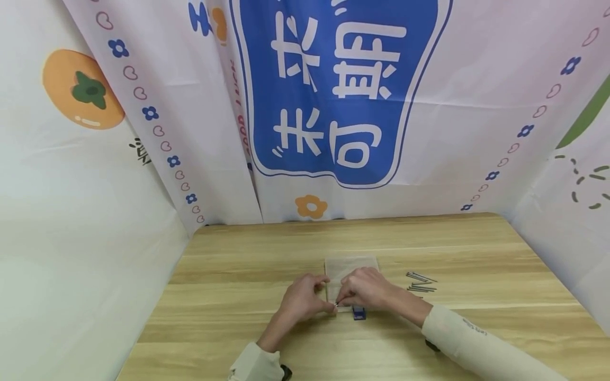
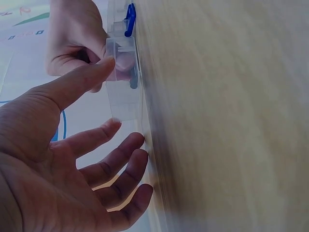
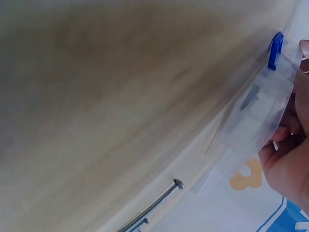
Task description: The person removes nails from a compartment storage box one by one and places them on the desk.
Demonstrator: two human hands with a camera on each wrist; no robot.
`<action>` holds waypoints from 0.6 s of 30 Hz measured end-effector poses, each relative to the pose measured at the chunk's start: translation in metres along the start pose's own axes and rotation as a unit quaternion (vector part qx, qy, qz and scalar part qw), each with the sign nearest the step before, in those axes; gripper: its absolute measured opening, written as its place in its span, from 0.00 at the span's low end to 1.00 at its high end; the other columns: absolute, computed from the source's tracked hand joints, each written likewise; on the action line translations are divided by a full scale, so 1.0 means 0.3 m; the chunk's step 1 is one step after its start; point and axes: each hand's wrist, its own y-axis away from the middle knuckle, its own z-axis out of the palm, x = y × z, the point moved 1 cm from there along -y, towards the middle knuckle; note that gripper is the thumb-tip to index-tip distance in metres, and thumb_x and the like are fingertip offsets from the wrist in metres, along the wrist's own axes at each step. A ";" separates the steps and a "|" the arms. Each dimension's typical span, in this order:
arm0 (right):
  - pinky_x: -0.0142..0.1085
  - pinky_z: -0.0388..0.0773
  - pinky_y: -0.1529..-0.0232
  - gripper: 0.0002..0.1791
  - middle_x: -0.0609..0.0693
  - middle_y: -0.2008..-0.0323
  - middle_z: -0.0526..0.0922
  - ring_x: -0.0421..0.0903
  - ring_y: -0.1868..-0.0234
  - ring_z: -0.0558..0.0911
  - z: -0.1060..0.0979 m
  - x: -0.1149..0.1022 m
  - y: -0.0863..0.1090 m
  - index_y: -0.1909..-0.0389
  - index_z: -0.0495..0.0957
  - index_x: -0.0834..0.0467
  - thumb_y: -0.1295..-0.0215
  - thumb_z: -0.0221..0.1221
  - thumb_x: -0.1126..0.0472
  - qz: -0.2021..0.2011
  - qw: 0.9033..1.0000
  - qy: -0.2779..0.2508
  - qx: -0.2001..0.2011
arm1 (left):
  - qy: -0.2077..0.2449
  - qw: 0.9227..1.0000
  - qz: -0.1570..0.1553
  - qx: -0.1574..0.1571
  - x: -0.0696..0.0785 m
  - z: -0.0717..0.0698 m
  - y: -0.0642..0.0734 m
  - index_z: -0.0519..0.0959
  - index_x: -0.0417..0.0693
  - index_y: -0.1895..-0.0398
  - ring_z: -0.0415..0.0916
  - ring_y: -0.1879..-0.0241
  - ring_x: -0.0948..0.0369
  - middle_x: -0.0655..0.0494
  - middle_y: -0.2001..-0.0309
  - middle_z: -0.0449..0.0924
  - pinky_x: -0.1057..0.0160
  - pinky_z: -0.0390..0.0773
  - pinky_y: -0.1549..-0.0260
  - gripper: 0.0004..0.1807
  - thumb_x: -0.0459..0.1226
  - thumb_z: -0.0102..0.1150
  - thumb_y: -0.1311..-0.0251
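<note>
A clear plastic box (image 1: 351, 264) with a blue latch (image 1: 359, 313) at its front lies on the table. My left hand (image 1: 305, 299) holds the box at its left end, thumb at the front corner and index finger further back, the other fingers loosely bent. My right hand (image 1: 366, 288) reaches over the box from the right. Its thumb and fingertips pinch a small metal screw (image 1: 336, 304) at the front left corner, largely hidden by the fingers. Dark screws (image 3: 250, 99) show through the clear plastic in the right wrist view.
Several long metal screws (image 1: 421, 283) lie loose on the wooden table (image 1: 238, 333), right of the box. Printed white cloth (image 1: 205, 127) hangs behind the table and along both sides.
</note>
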 end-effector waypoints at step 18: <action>0.20 0.62 0.75 0.04 0.34 0.73 0.81 0.24 0.77 0.66 -0.020 -0.006 -0.016 0.62 0.93 0.47 0.29 0.71 0.53 -0.042 0.998 0.001 -0.042 | 0.003 1.000 -0.006 -0.006 -0.001 -0.004 0.002 0.85 0.49 0.36 0.81 0.48 0.51 0.48 0.46 0.86 0.46 0.82 0.50 0.39 0.48 0.88 0.54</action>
